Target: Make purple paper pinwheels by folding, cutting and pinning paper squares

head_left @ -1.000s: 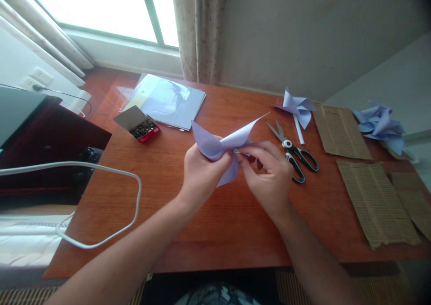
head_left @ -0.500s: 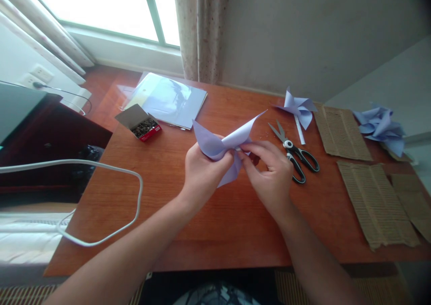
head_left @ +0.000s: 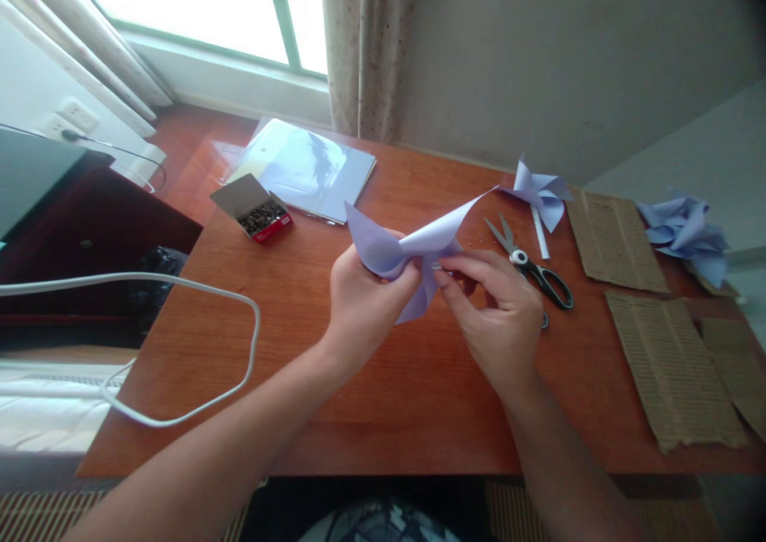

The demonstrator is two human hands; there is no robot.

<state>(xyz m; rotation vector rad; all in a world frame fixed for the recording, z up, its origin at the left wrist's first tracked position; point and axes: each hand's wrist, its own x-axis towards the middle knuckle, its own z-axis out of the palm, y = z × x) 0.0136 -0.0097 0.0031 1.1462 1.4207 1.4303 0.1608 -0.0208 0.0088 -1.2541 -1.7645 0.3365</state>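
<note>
A pale purple paper pinwheel (head_left: 440, 227) is held up above the table, its blades curling outward. My left hand (head_left: 371, 290) is closed on it from the left, thumb pressed near the centre. My right hand (head_left: 494, 302) pinches with thumb and index finger at the right of the centre, where a small white bit shows. What exactly those fingertips hold is too small to make out. Black-handled scissors (head_left: 520, 256) lie just beyond my right hand, which partly covers them.
A finished-looking pinwheel on a white stick (head_left: 538, 231) lies behind the scissors. Pieces of cardboard (head_left: 673, 366) and more folded purple paper (head_left: 688, 231) are at the right. An opened red box of small metal pieces (head_left: 272, 227), a clear folder (head_left: 311, 167) and a white cable (head_left: 254, 342) occupy the left.
My right fingertips have shifted slightly right, away from my left thumb, exposing the small white bit at the centre. My left hand keeps its hold; the whole view has shifted a little.
</note>
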